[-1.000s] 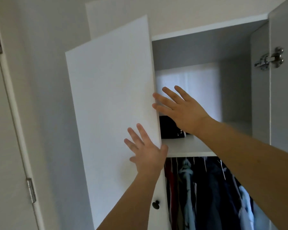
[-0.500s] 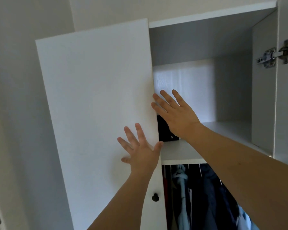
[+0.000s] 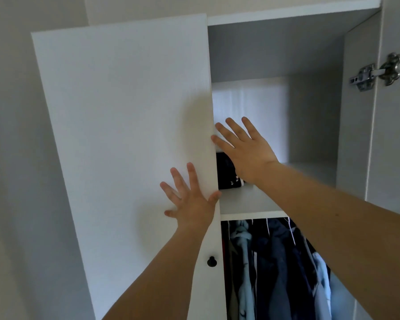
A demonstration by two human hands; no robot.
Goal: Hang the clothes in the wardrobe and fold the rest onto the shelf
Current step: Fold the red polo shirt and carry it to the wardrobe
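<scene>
Both of my hands are flat with the fingers spread, and they hold nothing. My left hand presses on the front of the white wardrobe door, with the thumb at the door's edge. My right hand reaches into the upper compartment, its fingertips at the same edge. Behind this hand I see a dark folded garment lying on the shelf. Under the shelf, blue and dark clothes hang. A black knob sits low on the door.

Left door covers the shelf's left part – its right side lies open beyond the folded garment
</scene>
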